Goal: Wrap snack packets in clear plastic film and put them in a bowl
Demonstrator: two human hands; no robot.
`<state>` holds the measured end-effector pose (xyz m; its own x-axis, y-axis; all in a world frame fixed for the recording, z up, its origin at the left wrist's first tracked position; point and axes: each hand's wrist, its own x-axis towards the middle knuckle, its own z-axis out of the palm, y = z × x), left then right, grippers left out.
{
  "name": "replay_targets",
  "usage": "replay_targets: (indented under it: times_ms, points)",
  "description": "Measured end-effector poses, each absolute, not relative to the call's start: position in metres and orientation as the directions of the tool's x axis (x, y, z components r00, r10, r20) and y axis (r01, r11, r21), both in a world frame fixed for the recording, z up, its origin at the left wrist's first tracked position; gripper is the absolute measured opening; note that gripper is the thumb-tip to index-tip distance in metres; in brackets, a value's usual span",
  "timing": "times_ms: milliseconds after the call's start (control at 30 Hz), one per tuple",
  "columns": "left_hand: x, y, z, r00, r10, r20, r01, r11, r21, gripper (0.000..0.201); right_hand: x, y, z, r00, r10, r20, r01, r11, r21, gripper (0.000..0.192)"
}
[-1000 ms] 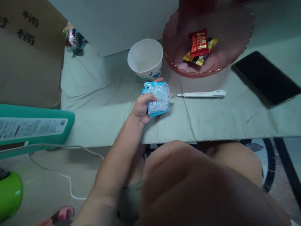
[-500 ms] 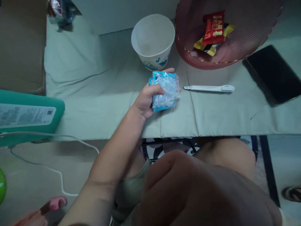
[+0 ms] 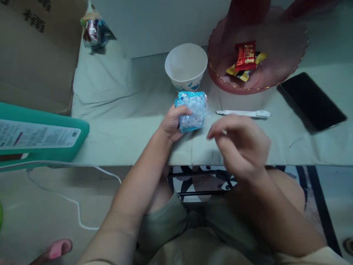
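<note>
- Two hands are over the near edge of the desk (image 3: pixel 116 129), which has a pale green cloth on it.
- Left hand (image 3: pixel 172 125) is wrapped around a small blue packet (image 3: pixel 191 110). The thumb is on the near side and the other fingers go behind it, so it is held tight.
- Crinkly clear plastic covers the front of the blue packet, and it sits just above the cloth, in front of the white paper cup (image 3: pixel 186 66).
- Right hand (image 3: pixel 239 145) hangs in the air just to the right of the packet. Its fingers are curled and loose, the tips close together, and it holds nothing that I can see. It looks a bit blurry.
- I think the packet is light and squishy. The shiny wrap could be slippery and may crackle or tear if pulled hard.
- A good place to hold it looks like the blue edges, where it seems a little firmer, not the soft clear middle.
- A white pen-shaped tool (image 3: pixel 244 113) lies flat on the cloth, just past the right hand.
- Farther away is a pink bowl (image 3: pixel 286 59) with wrapped snacks (image 3: pixel 245 59) inside.
- A black phone (image 3: pixel 311 101) lies far to the right, and a teal box (image 3: pixel 41 136) sits to the left.
</note>
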<state>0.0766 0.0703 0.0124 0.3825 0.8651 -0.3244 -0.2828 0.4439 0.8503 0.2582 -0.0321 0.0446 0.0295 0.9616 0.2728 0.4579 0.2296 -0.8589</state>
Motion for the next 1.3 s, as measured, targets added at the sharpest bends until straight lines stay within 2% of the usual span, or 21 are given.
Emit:
replay_targets:
  times_ms: [67, 167, 233, 333, 400, 467, 533, 633, 767, 833, 867, 967, 1100, 1167, 1300]
  points:
    - [0.074, 0.070, 0.010, 0.367, 0.864, -0.345, -0.243, 0.447, 0.861, 0.038, 0.247, -0.008, 0.026, 0.095, 0.937, 0.335, 0.448, 0.260, -0.855, 0.022]
    - [0.071, 0.068, 0.009, 0.423, 0.827, -0.371, -0.178, 0.477, 0.861, 0.038, 0.242, 0.014, 0.007, 0.050, 0.933, 0.356, 0.476, 0.291, -0.830, 0.051]
    - [0.068, 0.065, 0.010, 0.511, 0.770, -0.382, -0.127, 0.508, 0.852, 0.045, 0.245, 0.019, 0.000, 0.010, 0.945, 0.326, 0.486, 0.280, -0.828, 0.065]
    - [0.063, 0.062, 0.014, 0.603, 0.716, -0.352, -0.080, 0.493, 0.866, 0.071, 0.251, 0.023, -0.007, 0.008, 0.976, 0.216, 0.460, 0.188, -0.868, 0.062]
    - [0.059, 0.060, 0.015, 0.598, 0.733, -0.323, -0.064, 0.445, 0.893, 0.094, 0.254, 0.024, -0.012, 0.026, 0.989, 0.147, 0.427, 0.122, -0.896, 0.056]
    - [0.057, 0.061, 0.013, 0.531, 0.788, -0.312, -0.057, 0.401, 0.914, 0.108, 0.254, 0.025, -0.016, 0.042, 0.993, 0.110, 0.403, 0.084, -0.911, 0.052]
    - [0.057, 0.062, 0.009, 0.410, 0.862, -0.300, -0.071, 0.357, 0.931, 0.111, 0.254, 0.023, -0.017, 0.033, 0.996, 0.086, 0.411, 0.065, -0.909, 0.053]
    - [0.059, 0.066, 0.001, 0.232, 0.946, -0.225, -0.061, 0.245, 0.968, 0.101, 0.258, 0.016, -0.010, -0.001, 0.996, 0.086, 0.474, 0.076, -0.877, 0.049]
    - [0.061, 0.070, -0.002, 0.093, 0.994, -0.058, 0.145, 0.044, 0.988, 0.048, 0.276, 0.012, 0.003, 0.033, 0.970, 0.242, 0.669, 0.158, -0.726, 0.026]
    - [0.060, 0.071, -0.001, 0.060, 0.998, -0.006, 0.277, -0.011, 0.961, 0.027, 0.289, 0.015, 0.001, 0.064, 0.956, 0.285, 0.763, 0.138, -0.632, 0.028]
    - [0.060, 0.072, 0.000, 0.059, 0.998, 0.007, 0.326, -0.026, 0.945, 0.024, 0.296, 0.017, -0.003, 0.079, 0.955, 0.287, 0.795, 0.114, -0.596, 0.031]
    - [0.058, 0.072, 0.002, 0.129, 0.992, 0.019, 0.394, -0.069, 0.917, 0.037, 0.313, 0.021, -0.019, 0.097, 0.957, 0.273, 0.846, 0.065, -0.529, 0.032]
    - [0.058, 0.073, 0.000, 0.239, 0.971, 0.012, 0.409, -0.112, 0.906, 0.060, 0.320, 0.020, -0.025, 0.116, 0.948, 0.296, 0.856, 0.056, -0.513, 0.013]
    - [0.058, 0.072, -0.002, 0.246, 0.969, 0.011, 0.387, -0.108, 0.916, 0.068, 0.314, 0.017, -0.018, 0.111, 0.947, 0.301, 0.843, 0.071, -0.534, 0.013]
    - [0.059, 0.068, -0.010, 0.242, 0.970, 0.018, 0.334, -0.100, 0.937, 0.090, 0.290, 0.009, 0.001, 0.016, 0.968, 0.252, 0.752, 0.154, -0.641, 0.027]
